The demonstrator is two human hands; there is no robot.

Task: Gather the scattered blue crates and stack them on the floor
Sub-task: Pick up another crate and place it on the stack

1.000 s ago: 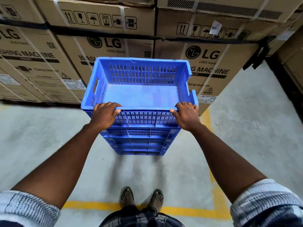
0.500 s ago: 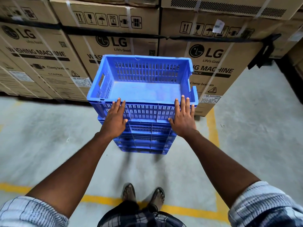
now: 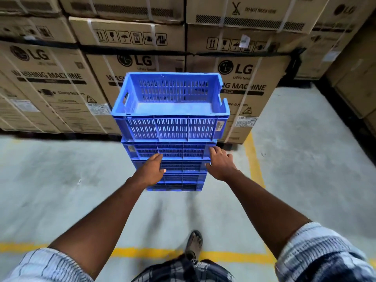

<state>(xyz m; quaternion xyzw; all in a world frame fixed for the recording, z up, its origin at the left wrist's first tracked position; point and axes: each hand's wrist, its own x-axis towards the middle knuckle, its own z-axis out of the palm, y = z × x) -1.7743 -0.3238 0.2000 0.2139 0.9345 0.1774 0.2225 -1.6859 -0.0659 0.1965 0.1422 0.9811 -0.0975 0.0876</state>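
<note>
Stacking step looks finished for this piece: the top crate (image 3: 171,110) sits level on the stack (image 3: 183,165) of blue crates, which stands on the concrete floor (image 3: 61,180) at twelve o'clock from the person, just before the washing-machine cartons (image 3: 244,78). The left hand (image 3: 151,170) and right hand (image 3: 220,163) hover at the stack's near face, fingers loose, gripping nothing; contact is blurred and possibly nil. Crates are slotted plastic, the top one empty. Next move, in my judgement: fetching any crate outstanding.
</note>
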